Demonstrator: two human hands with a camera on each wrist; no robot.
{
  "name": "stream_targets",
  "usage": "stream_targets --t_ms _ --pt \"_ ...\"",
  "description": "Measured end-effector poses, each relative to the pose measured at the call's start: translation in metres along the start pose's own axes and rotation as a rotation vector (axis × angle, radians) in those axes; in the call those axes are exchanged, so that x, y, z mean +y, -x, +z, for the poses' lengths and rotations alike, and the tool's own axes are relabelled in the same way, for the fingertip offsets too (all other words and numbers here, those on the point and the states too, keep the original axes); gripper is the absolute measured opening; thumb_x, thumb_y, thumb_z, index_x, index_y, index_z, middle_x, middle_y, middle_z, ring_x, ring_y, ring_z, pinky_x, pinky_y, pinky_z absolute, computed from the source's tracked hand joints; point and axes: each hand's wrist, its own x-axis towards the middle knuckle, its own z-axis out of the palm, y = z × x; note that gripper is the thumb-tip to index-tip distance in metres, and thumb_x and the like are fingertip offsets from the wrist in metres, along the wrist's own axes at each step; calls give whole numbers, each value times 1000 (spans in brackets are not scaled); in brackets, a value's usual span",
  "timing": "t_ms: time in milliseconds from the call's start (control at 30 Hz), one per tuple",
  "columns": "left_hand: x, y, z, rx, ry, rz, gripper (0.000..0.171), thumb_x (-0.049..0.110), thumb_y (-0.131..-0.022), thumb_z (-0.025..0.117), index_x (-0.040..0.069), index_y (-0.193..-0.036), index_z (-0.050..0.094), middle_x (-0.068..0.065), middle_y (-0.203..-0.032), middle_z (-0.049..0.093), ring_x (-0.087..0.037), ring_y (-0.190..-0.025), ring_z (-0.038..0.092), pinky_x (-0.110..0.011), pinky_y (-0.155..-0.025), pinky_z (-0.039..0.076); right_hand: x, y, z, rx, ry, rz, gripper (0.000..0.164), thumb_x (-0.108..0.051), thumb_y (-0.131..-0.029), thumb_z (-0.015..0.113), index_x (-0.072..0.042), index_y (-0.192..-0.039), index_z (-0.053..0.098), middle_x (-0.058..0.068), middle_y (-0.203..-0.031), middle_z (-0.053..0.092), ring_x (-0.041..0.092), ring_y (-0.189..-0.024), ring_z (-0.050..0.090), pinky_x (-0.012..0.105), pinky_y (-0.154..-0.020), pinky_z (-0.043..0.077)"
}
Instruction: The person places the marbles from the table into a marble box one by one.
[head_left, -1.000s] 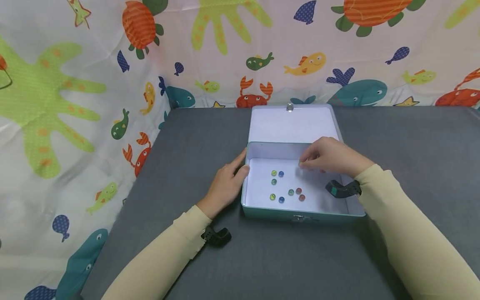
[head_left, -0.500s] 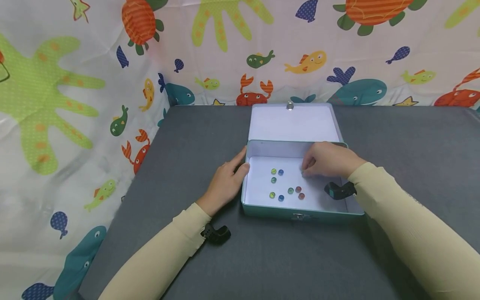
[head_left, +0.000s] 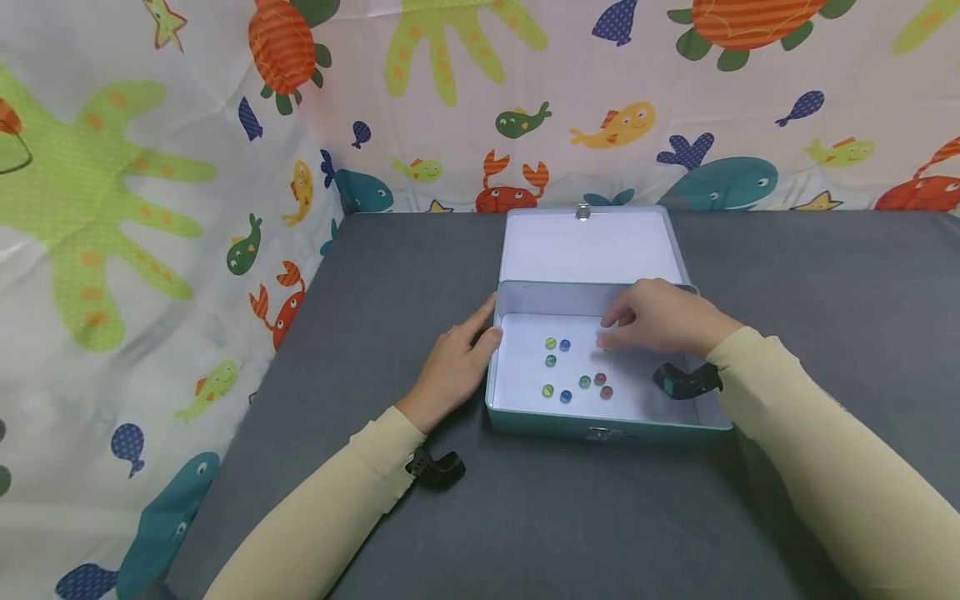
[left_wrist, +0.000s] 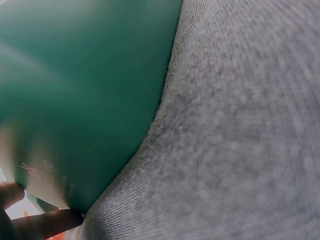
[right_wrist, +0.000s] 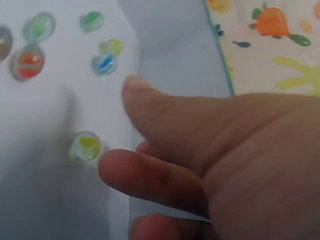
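Observation:
A teal tin box point(head_left: 540, 423) with a white inside stands with its lid point(head_left: 592, 246) folded back. Several glass marbles lie on its floor, among them a blue marble point(head_left: 566, 397), a red marble point(head_left: 607, 392) and a green marble point(head_left: 551, 361). My right hand point(head_left: 663, 321) is inside the box, thumb and fingers apart. In the right wrist view a clear marble with a yellow swirl point(right_wrist: 86, 146) lies beside one fingertip, not pinched. My left hand point(head_left: 453, 362) rests on the box's left wall with fingers extended.
Grey cloth point(head_left: 360, 333) covers the table around the box. A curtain printed with sea animals point(head_left: 450, 100) hangs at the back and left. Black wrist cameras point(head_left: 438, 471) sit below both wrists.
My right thumb and fingers have spread apart; half a second ago their tips were closer together. My left hand has kept its place on the box wall.

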Motion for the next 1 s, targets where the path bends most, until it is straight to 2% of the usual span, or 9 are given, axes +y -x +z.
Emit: stream_targets --t_ms 167,367,633,1000 --pt "0 -1 2 2 -4 10 60 48 -107 40 30 -164 37 -1 -160 49 -23 -150 43 -50 -128 23 4 4 -3 33 -110 0 20 -29 -94 81 -13 -105 85 0 -82 75 22 -80 59 35 -65 46" --pt "2 0 2 -6 6 14 59 48 -108 40 30 -164 37 -2 -160 48 -23 -150 43 -53 -128 24 6 11 -8 62 -197 15 23 -29 -97 78 -12 -111 84 3 -84 77 24 -85 58 34 -64 44" --pt "1 0 1 10 -4 7 59 48 -107 41 31 -164 39 -2 -160 49 -26 -150 44 -52 -128 25 4 13 -10 65 -222 -4 23 -29 -98 77 -11 -111 84 5 -87 77 24 -84 58 34 -64 43" --pt "3 1 1 -2 5 16 59 48 -108 41 30 -164 38 -1 -161 47 -26 -151 42 -55 -126 28 5 22 -14 141 -257 -14 26 -27 -100 74 -8 -115 82 9 -98 77 27 -89 65 31 -70 54"
